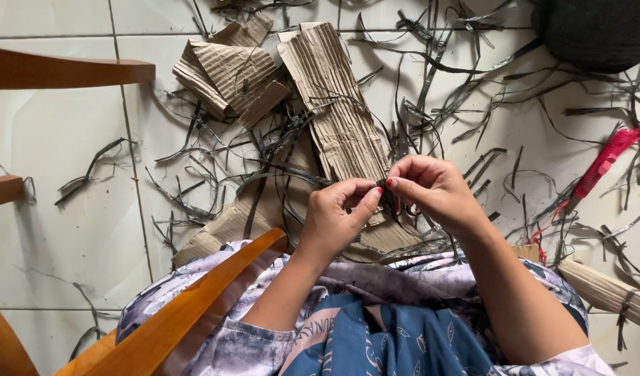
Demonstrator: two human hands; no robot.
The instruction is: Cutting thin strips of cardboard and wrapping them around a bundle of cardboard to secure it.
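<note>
My left hand [337, 212] and my right hand [431, 188] meet above my lap, fingertips pinched together on a thin dark strip [384, 188]. The strip trails away to the left as a long dark strand [278, 174] over the cardboard. My lap is covered by patterned grey and blue cloth [375, 327].
Corrugated cardboard pieces [334, 90] and several dark strips [445, 69] lie scattered on the white tiled floor [62, 209]. Orange wooden chair parts [194, 299] stand at left. A red tool [602, 163] lies at right, a dark bundle [598, 31] at top right, a rolled cardboard piece [605, 289] at lower right.
</note>
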